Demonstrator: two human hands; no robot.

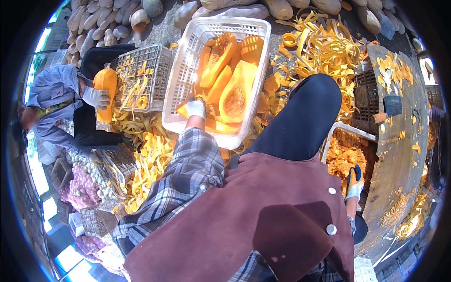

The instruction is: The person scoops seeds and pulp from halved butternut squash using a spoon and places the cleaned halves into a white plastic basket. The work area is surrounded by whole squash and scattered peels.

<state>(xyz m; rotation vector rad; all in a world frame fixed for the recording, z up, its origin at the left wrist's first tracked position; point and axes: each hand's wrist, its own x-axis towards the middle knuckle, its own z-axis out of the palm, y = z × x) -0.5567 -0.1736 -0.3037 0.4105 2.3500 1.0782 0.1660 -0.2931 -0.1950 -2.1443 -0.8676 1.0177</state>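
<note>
A white plastic crate point(259, 26) in front of me holds several peeled, orange pumpkin pieces. One cut half point(236, 98) lies with its seed cavity facing up. My left hand point(196, 108), in a white work glove, reaches into the crate's near left part and touches the pumpkin there. Its fingers are partly hidden, so a firm hold cannot be made out. On the right, my right hand point(354, 185) wears a white glove with blue-coated fingers. Its fingers are apart over a bin of wet orange pumpkin pulp point(343, 155), with nothing clearly held.
A co-worker point(58, 95) on the left holds a peeled pumpkin point(105, 93) beside an upturned crate point(135, 77). Peel strips point(324, 46) litter the ground. Unpeeled pumpkins point(95, 21) are heaped at the back. A broad-bladed cleaver point(391, 105) lies on the wooden board point(398, 141).
</note>
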